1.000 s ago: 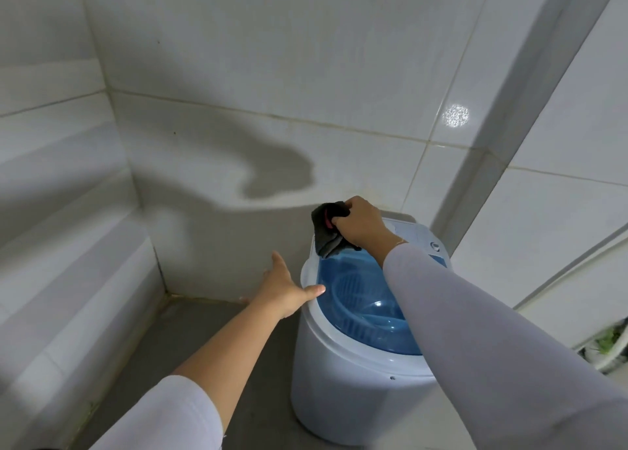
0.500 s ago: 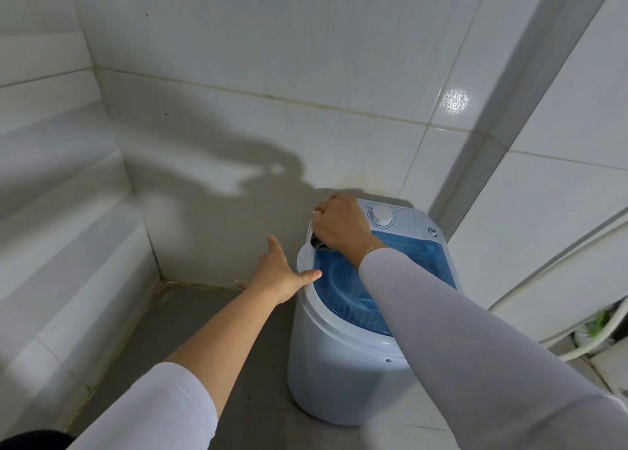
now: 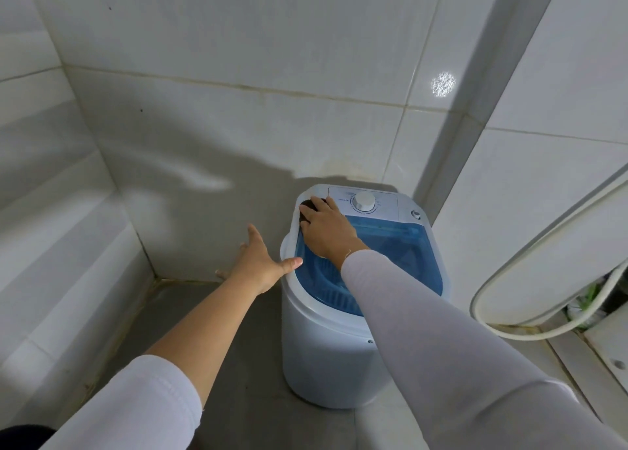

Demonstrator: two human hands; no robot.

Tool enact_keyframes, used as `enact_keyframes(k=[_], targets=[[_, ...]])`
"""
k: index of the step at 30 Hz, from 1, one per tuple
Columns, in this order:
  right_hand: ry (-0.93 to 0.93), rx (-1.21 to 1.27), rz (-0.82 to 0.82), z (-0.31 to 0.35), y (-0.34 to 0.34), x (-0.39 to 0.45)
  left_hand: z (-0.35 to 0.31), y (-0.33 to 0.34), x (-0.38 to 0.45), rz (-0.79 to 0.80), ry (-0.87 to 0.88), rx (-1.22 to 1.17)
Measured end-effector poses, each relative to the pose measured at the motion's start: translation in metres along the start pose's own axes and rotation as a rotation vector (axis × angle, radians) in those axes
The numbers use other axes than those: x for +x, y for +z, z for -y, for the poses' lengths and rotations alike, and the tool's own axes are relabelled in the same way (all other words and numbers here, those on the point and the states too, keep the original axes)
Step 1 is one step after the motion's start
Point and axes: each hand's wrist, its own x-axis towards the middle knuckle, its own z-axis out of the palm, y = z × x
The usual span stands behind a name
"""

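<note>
A small white washing machine [image 3: 323, 358] with a blue see-through lid [image 3: 401, 245] and a white dial [image 3: 364, 201] stands on the floor in a tiled corner. My right hand [image 3: 326, 232] lies with spread fingers on a dark cloth [image 3: 308, 205], pressing it against the machine's rear left top corner. Most of the cloth is hidden under the hand. My left hand [image 3: 261, 262] is spread beside the machine's left rim, its thumb tip touching the rim.
Tiled walls close in at the left and behind the machine. A white curved panel [image 3: 560, 245] and a pale hose [image 3: 509, 334] are at the right. The grey floor [image 3: 204, 313] lies left of the machine.
My right hand has lowered the bunched dark cloth from above the machine onto its top corner and now lies flat over it. The left hand has stayed at the rim.
</note>
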Motion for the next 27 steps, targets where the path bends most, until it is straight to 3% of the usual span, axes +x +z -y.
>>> enact_keyframes(k=[27], targets=[[0.185,0.069,-0.073,-0.069,-0.019,-0.046,0.003,-0.009,0.001,-0.029,0.003,0.136]])
